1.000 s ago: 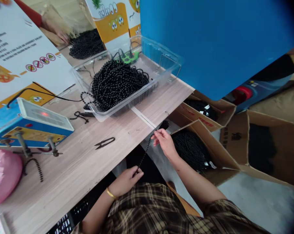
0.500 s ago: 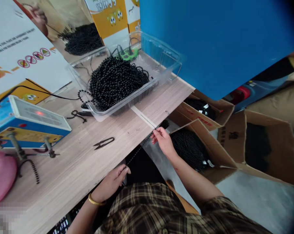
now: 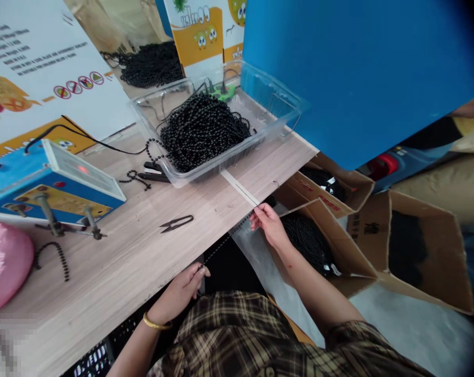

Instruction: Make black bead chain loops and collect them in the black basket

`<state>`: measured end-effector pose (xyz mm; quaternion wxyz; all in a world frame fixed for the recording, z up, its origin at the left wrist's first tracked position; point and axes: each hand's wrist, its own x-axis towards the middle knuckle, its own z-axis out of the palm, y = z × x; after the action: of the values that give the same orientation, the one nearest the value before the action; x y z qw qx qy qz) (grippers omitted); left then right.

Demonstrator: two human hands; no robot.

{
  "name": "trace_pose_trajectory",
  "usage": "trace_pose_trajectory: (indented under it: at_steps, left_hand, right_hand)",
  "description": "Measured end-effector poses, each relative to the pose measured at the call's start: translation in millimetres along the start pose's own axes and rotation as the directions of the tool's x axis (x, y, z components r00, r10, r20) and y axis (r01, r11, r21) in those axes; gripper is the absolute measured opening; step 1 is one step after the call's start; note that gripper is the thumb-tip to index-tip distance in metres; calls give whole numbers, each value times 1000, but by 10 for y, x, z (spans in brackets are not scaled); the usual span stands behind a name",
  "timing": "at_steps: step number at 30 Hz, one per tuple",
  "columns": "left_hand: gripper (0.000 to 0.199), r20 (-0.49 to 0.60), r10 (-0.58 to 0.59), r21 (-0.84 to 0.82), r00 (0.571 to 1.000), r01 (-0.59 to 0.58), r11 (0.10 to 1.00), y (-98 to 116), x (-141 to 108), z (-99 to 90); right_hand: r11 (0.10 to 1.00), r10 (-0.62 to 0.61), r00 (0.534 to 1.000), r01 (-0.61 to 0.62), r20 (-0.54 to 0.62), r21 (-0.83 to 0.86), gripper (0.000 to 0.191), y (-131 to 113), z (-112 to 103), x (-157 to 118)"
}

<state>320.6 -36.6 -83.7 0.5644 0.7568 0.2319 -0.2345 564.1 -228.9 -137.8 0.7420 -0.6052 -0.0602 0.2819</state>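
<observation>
A thin black bead strand (image 3: 221, 244) runs slantwise between both hands, just off the table's front edge. My left hand (image 3: 185, 285), with a gold bangle at the wrist, pinches its lower end. The upper end is pinched in the fingers of my right hand (image 3: 269, 222), beside a pale strip (image 3: 237, 185) on the tabletop; a thin dark line lies along this strip. Dark thread snips (image 3: 177, 223) rest on the wooden table (image 3: 138, 262). Behind them, a clear plastic tray (image 3: 205, 177) holds a heap of black bead strands (image 3: 205, 131).
A blue device (image 3: 64, 183) with metal posts stands at the left, near a pink object (image 3: 5, 262). Short bead pieces (image 3: 56, 251) lie beside it. Cardboard boxes (image 3: 429, 246) are on the floor at the right. A blue panel (image 3: 339, 78) rises behind the tray.
The view has shifted, so the table items appear further right. Both hands keep their pinch on the strand and have hardly moved relative to the table.
</observation>
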Motion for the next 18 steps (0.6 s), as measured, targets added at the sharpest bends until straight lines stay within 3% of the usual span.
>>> trace_pose_trajectory:
  at_steps: [6, 10, 13, 15, 18]
  left_hand:
    - [48, -5, 12, -17, 1000, -12, 1000, 41, 6, 24]
    - [43, 52, -22, 14, 998, 21, 1000, -36, -233, -170]
    - [40, 52, -98, 40, 994, 96, 995, -287, -708, -490]
    - [42, -53, -190, 15, 980, 191, 981, -540, -1168, -748]
    - [45, -208, -317, -179, 926, 282, 942, -1002, -1986, -1101]
  right_hand:
    - [999, 40, 999, -40, -3, 15, 61, -89, -11, 21]
    - [995, 67, 997, -69, -26, -79, 65, -147, -35, 42]
    - [990, 67, 995, -76, -79, -122, 65, -153, -72, 31]
    - [989, 57, 992, -72, -116, -132, 63, -147, -116, 31]
    - [983, 40, 985, -68, -169, -167, 61, -148, -148, 63]
